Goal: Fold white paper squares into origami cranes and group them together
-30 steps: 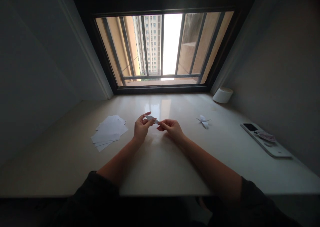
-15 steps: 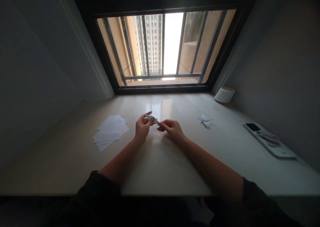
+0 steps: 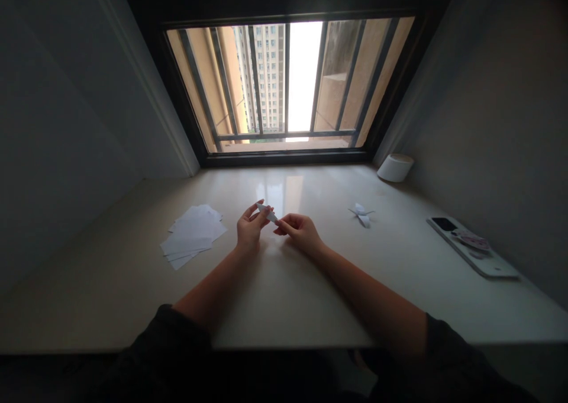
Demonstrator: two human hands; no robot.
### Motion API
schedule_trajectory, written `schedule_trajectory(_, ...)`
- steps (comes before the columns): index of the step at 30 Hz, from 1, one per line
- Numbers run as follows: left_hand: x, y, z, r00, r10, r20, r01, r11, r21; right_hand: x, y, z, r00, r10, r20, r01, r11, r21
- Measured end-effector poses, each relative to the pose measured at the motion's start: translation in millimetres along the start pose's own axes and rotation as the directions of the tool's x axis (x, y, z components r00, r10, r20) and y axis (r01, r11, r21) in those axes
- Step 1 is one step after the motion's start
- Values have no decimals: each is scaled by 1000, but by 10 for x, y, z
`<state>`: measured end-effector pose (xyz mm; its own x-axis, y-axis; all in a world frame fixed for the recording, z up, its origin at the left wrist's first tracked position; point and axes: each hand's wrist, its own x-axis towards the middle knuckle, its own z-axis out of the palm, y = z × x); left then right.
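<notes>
Above the middle of the pale table [image 3: 284, 296], both my hands pinch one small folded piece of white paper [image 3: 267, 212]. My left hand [image 3: 249, 228] grips its left end between thumb and fingertips. My right hand [image 3: 300, 231] pinches its right end, fingers curled. To the left lies a loose stack of white paper sheets [image 3: 193, 235]. A finished folded paper figure [image 3: 361, 214] sits on the table to the right of my hands.
A white phone with a dark camera patch [image 3: 471, 246] lies near the right wall. A white cylindrical pot [image 3: 394, 168] stands at the back right corner. A barred window [image 3: 288, 83] fills the wall behind the table. Walls close in on both sides.
The folded paper has turned slightly between my fingers and now looks narrower; both hands have stayed in nearly the same spot.
</notes>
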<state>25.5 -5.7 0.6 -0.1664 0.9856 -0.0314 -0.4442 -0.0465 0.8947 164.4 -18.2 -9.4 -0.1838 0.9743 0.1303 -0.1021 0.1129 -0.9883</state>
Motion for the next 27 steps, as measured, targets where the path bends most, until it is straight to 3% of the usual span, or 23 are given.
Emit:
schedule_trajectory(3, -16, 22, 6, 999, 44, -27, -43, 998, 39, -2, 4, -1, 1000, 10, 12, -9, 1000, -19)
schedule_trajectory(8, -27, 72, 5, 989, 135, 61, -143, 974, 177, -12, 19, -12, 999, 19, 28, -18, 998, -58)
schedule_trajectory(11, -29, 84, 13, 987, 147, 61, -155, 972, 175, -18, 31, -6, 1000, 15, 19, -14, 999, -51)
schedule_trajectory(19, 46, 112, -22, 998, 58, 14, -59, 994, 96, -21, -7, -34, 999, -2, -52, 1, 1000, -16)
schedule_trajectory(23, 28, 85, -45, 989, -32, 142, -2, 973, 233, -2, -4, -78, 996, -20, -84, 19, 1000, -20)
schedule_trajectory(27, -7, 69, -52, 972, -82, 222, 11, 953, 302, -8, 27, -94, 995, -70, -70, 56, 982, -178)
